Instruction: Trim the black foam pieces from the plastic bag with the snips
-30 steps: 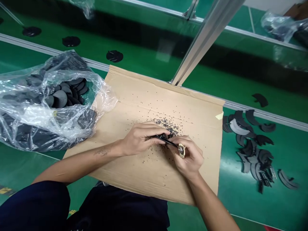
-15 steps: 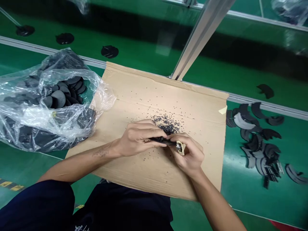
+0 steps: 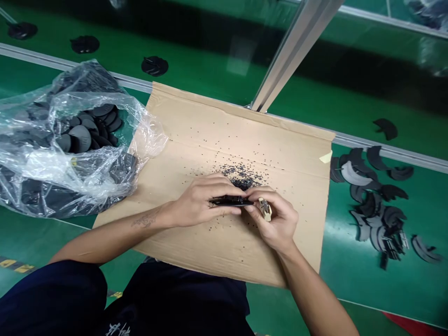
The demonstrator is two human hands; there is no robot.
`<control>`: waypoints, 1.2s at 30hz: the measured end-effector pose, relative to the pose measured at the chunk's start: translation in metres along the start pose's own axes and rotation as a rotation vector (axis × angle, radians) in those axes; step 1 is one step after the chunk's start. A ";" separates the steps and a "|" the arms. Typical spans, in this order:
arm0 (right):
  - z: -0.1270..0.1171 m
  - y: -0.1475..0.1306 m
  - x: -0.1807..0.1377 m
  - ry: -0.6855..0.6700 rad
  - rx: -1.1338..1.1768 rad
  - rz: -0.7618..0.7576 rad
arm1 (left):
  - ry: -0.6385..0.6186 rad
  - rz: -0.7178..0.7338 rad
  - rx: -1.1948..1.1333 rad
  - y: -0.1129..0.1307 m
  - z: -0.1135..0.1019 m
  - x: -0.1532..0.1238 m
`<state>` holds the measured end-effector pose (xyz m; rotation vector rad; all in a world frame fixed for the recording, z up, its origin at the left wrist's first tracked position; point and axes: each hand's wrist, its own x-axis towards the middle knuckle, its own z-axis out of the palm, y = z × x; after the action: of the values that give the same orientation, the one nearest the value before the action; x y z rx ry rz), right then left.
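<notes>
My left hand (image 3: 199,200) is closed around a thin black flat part (image 3: 231,201), held edge-on just above a brown cardboard sheet (image 3: 196,130). My right hand (image 3: 280,221) meets it from the right, fingers pinched on a small tool with a pale taped handle (image 3: 265,208) whose tip touches the part's right end. Behind both hands lies a scatter of tiny black shavings (image 3: 243,175) on the cardboard.
A clear plastic bag (image 3: 66,154) full of black round parts sits at the left. A heap of black crescent pieces (image 3: 374,200) lies on the green bench at the right. Metal rails (image 3: 385,151), a slanted metal post (image 3: 294,46) and several loose black discs (image 3: 154,66) lie beyond.
The black part has turned from slanted to nearly level between my hands. My right hand has shifted slightly up against it. The view has drifted a little.
</notes>
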<state>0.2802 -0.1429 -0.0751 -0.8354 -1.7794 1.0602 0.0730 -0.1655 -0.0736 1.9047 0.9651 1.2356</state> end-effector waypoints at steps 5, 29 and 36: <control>-0.001 -0.002 0.000 -0.039 0.016 -0.021 | -0.130 -0.346 -0.395 0.000 -0.009 0.004; -0.007 -0.008 0.007 -0.142 -0.271 -0.223 | 0.009 -0.237 -0.186 -0.004 -0.010 -0.012; -0.013 0.002 0.005 -0.160 -0.603 -0.286 | -0.012 -0.067 -0.035 -0.007 -0.014 -0.009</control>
<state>0.2899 -0.1335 -0.0722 -0.8223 -2.3210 0.4081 0.0559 -0.1677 -0.0790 1.8358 0.9873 1.1934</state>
